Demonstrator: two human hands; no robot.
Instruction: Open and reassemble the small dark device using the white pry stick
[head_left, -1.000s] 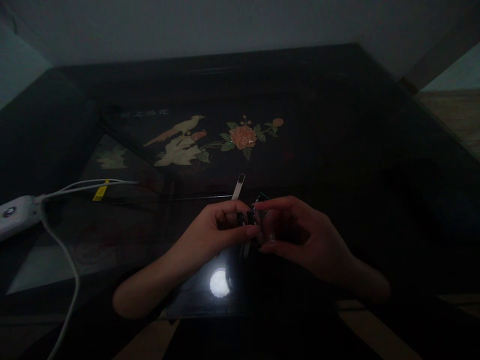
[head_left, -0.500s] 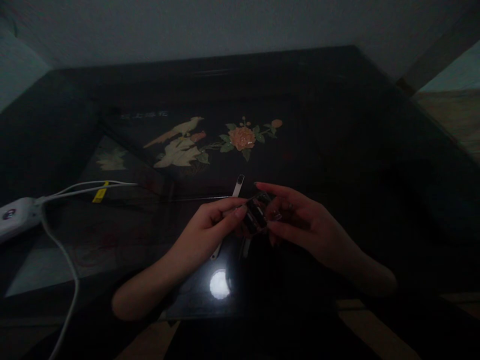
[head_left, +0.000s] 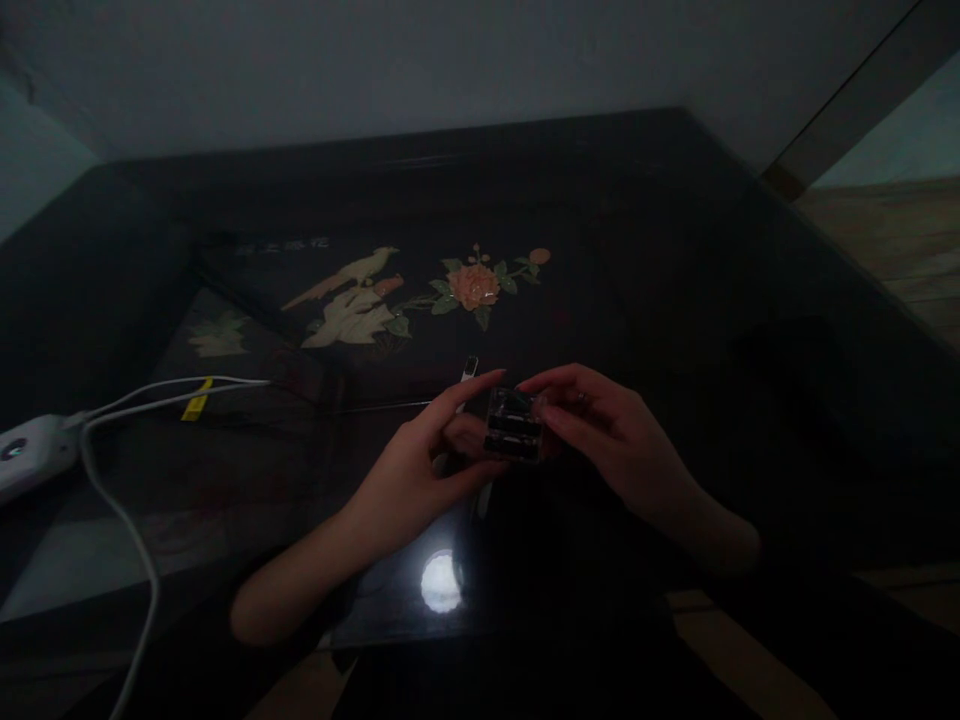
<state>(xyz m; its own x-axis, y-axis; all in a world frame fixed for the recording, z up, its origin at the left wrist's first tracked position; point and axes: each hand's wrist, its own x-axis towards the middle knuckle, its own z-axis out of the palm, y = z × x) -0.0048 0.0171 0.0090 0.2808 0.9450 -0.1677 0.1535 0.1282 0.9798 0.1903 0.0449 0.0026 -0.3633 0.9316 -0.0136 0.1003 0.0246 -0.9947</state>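
Over the table, a small clear plastic case (head_left: 514, 445) with dark bar-shaped inserts is held between both hands. My left hand (head_left: 420, 465) spans its left side, index finger along the top and thumb by the lower edge. At the upper right corner, my right hand (head_left: 611, 430) grips the case with thumb and fingers. Just beyond the left fingers, a slim pale handle-like tool (head_left: 470, 367) shows one end; its middle is hidden. Another pale strip (head_left: 484, 498) pokes out below the hands. Poor light hides the detail inside the case.
The dark glossy table (head_left: 660, 250) carries a bird-and-flower picture (head_left: 472, 287). A white power strip (head_left: 34, 455) lies at the left, its white cables (head_left: 142, 535) bearing a yellow tag (head_left: 196, 402). A bright lamp reflection shines near the front edge.
The case has turned from a slant to nearly level, its dark inserts now facing up. My left thumb has shifted from its face to the lower edge, and my right fingers have closed in on it.
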